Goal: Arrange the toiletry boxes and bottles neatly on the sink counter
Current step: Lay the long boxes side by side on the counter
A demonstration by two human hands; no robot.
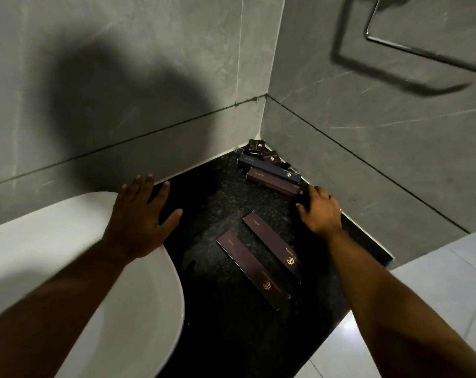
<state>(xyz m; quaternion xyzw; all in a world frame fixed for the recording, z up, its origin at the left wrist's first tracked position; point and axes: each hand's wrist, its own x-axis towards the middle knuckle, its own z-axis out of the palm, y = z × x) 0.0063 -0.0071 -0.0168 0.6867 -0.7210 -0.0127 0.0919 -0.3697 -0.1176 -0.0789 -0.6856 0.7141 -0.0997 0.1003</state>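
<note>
Two long dark boxes with gold logos lie side by side on the black counter [231, 336]: one on the left [251, 271], one on the right [272, 245]. In the far corner is a loose pile: a long navy box [266, 169], a long brown box [272, 181] and two small dark boxes [256, 146], [271, 156]. My right hand [320, 211] sits at the near end of the long brown box, its fingers curled over a dark spot; whether it grips anything is unclear. My left hand [141, 214] hovers flat with spread fingers over the basin's far rim.
A white basin [138, 309] fills the left side of the counter. Grey tiled walls close off the back and right. A chrome towel ring [411, 42] hangs on the right wall. The counter's right edge drops to a pale tiled floor [433, 274].
</note>
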